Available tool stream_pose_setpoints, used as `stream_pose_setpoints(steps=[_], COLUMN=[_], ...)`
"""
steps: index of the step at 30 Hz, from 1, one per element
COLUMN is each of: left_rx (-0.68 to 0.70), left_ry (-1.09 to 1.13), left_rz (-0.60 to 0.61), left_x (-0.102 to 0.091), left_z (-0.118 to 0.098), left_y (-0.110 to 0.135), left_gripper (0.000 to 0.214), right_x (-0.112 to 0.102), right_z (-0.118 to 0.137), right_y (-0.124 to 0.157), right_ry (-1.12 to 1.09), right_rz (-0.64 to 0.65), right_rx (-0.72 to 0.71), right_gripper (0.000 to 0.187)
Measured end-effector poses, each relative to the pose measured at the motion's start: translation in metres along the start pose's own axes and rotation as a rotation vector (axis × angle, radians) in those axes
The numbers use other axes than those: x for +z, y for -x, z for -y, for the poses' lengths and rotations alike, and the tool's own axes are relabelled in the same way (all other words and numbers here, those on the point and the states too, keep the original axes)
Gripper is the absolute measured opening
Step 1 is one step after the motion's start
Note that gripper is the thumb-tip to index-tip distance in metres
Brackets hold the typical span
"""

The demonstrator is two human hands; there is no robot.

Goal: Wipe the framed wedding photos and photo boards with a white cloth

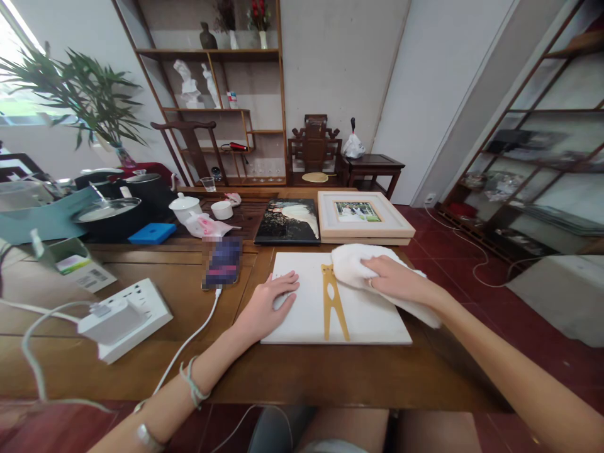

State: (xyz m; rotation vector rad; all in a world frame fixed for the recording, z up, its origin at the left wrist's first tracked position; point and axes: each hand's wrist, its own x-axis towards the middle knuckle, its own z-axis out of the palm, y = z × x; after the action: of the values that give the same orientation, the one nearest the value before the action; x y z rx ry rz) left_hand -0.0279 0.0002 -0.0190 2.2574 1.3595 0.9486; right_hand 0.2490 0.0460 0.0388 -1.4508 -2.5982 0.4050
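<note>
We rest our left hand (270,303) on the left side of the white board (304,314), its fingers loosely spread and released. Our right hand (394,280) grasps a bunched white cloth (348,267) over the board's far right corner, beside the gold A-shaped piece (327,308) lying there

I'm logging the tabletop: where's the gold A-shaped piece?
In the head view, the gold piece lies on the white board, right of the left hand, its top end beside the white cloth.
</note>
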Motion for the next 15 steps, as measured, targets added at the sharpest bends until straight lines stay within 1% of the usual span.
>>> stream_pose_setpoints(steps=[5, 7, 8, 9, 11, 13, 15], left_rx=[0.0, 0.01, 0.013, 0.014, 0.008, -0.001, -0.005], left_ry=[0.009, 0.015, 0.015, 0.013, 0.003, -0.005, -0.003], left_rz=[-0.007, -0.013, -0.015, -0.016, -0.01, 0.002, 0.008], left_x=[0.001, 0.002, 0.002, 0.002, 0.002, 0.001, 0.0], left_z=[0.002, 0.003, 0.003, 0.003, 0.002, 0.001, 0.0], left_y=[0.0, 0.0, 0.0, 0.0, 0.0, 0.0, 0.0], left_gripper=[0.025, 0.025, 0.025, 0.025, 0.026, 0.026, 0.026], right_x=[0.002, 0.004, 0.004, 0.005, 0.005, 0.005, 0.005], right_z=[0.027, 0.033, 0.034, 0.033, 0.028, 0.021, 0.014], right_y=[0.076, 0.096, 0.101, 0.102, 0.091, 0.068, 0.038], right_ry=[-0.084, -0.12, -0.132, -0.14, -0.137, -0.11, -0.082], right_rz=[0.179, 0.201, 0.203, 0.205, 0.193, 0.135, 0.039], right_rx=[-0.074, -0.076, -0.073, -0.068, -0.054, -0.035, -0.021], right_gripper=[0.026, 0.031, 0.032, 0.032, 0.03, 0.025, 0.019])
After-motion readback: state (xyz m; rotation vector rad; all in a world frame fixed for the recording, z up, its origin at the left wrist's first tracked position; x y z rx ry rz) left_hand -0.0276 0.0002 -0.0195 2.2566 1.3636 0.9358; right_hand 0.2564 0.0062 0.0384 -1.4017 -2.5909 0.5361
